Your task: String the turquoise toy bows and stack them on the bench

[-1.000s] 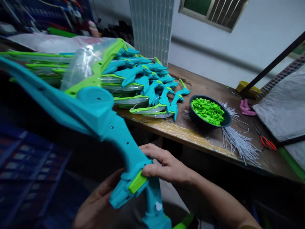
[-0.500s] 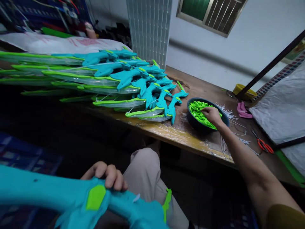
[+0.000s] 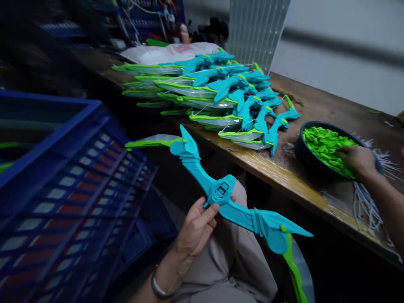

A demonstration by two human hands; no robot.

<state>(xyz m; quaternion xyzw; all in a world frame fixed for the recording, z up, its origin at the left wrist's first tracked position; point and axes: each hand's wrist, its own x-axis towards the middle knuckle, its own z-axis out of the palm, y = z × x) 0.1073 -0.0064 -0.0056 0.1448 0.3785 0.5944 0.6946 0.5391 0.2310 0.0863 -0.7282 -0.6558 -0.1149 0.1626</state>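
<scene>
My left hand (image 3: 200, 223) is closed round the middle of a turquoise toy bow (image 3: 241, 216), held above my lap. The bow's centre faces me with a dark rectangular slot. Bright green limbs with clear plastic along them extend from both ends. On the right, my right hand (image 3: 360, 162) reaches into a dark round bowl (image 3: 301, 151) of small bright green plastic pieces (image 3: 325, 145). Its fingers are bunched among the pieces, and what they hold, if anything, is hidden.
A pile of turquoise and green toy bows (image 3: 233, 90) lies on the wooden table (image 3: 284, 185) ahead. White cords (image 3: 366, 206) lie by the bowl. A blue slatted crate (image 3: 69, 189) stands at my left. Behind the pile is a white sack (image 3: 170, 52).
The view has swung left. The bow in my left hand, earlier close at the lower left with a green centre showing, now appears whole with its slotted centre facing me. My right hand stays in the bowl.
</scene>
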